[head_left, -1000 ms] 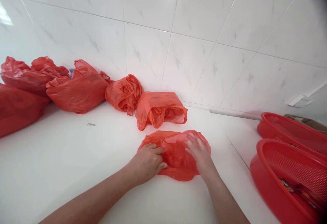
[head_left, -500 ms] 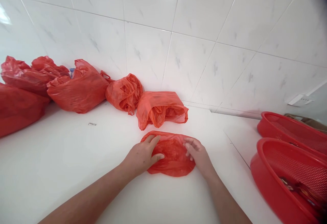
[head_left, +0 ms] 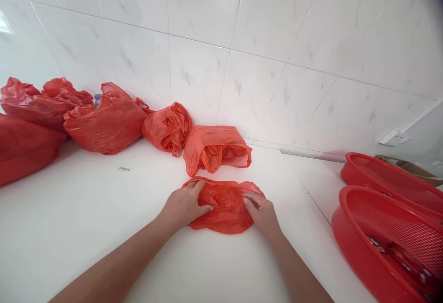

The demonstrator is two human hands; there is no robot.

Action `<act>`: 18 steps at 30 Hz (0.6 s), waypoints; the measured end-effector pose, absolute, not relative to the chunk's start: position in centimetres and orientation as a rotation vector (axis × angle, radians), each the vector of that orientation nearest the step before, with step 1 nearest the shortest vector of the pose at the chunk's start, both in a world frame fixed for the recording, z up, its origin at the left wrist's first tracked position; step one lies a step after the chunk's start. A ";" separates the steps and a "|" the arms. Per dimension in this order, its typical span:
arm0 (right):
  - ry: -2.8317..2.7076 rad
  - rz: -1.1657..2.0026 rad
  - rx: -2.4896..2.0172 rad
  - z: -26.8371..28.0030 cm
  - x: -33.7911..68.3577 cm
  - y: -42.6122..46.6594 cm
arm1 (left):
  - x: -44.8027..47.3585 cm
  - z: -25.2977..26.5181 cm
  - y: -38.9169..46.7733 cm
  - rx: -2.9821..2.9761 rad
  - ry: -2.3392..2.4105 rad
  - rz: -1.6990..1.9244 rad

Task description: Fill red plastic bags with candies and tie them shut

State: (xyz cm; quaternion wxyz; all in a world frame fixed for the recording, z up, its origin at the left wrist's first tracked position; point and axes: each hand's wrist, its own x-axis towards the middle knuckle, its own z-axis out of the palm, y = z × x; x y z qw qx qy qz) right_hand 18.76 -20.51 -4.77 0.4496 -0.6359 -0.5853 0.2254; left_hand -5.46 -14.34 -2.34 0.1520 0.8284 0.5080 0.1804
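Observation:
A thin red plastic bag [head_left: 224, 208] lies crumpled and spread on the white table, its mouth facing me. At its left side rests my left hand [head_left: 187, 203], thumb and fingers apart, touching the plastic. My right hand [head_left: 261, 208] is at the bag's right side, fingers curled together; whether a fold of the plastic is pinched in them is hard to see. Just behind stands another red plastic bag [head_left: 218, 148], its open mouth toward me with bunched plastic inside.
Along the tiled wall sit a rounded red bag [head_left: 168, 130] and several fuller red bags [head_left: 105, 125] to the left. A small slip [head_left: 123, 169] lies on the table [head_left: 86, 220]. At right are two red mesh baskets [head_left: 353, 229], the nearer holding small packets. A socket strip [head_left: 393, 138] is behind.
The bag under my hands has shifted slightly left and spread wider. Both hands have moved a little left, and my right fingers have curled in more. The view has turned slightly.

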 end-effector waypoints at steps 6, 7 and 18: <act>-1.295 0.338 -1.510 -2.7 18.3 -22.1 | -5.9 -2.0 -14.6 2.394 1.309 0.843; -1.290 0.253 -1.511 -2.2 18.5 -22.4 | -6.0 -2.0 -14.6 2.402 1.256 0.933; -1.073 -0.820 -2.053 2.5 29.7 -32.9 | -7.7 -2.6 -12.9 2.368 1.212 1.329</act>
